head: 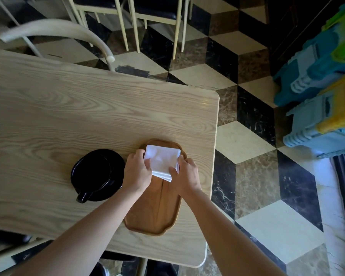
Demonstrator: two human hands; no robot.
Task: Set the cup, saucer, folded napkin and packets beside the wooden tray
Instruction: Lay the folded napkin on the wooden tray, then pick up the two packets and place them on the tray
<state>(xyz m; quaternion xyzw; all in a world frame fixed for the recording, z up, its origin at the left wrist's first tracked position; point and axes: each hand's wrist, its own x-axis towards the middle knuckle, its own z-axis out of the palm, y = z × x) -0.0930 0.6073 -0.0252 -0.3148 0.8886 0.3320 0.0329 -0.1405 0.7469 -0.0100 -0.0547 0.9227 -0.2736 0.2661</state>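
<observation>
White folded paper napkin (162,161) over far end of brown oval wooden tray (154,212), pinched by left hand (136,172) and right hand (187,174) at opposite edges. Light, floppy; likely best held by edges. Black cup on saucer (97,174) sits just left.

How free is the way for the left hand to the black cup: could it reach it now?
Probably yes, once it lets go. The left hand holds the folded napkin over the wooden tray, and the black cup on its saucer stands close to its left, with nothing between them.
</observation>
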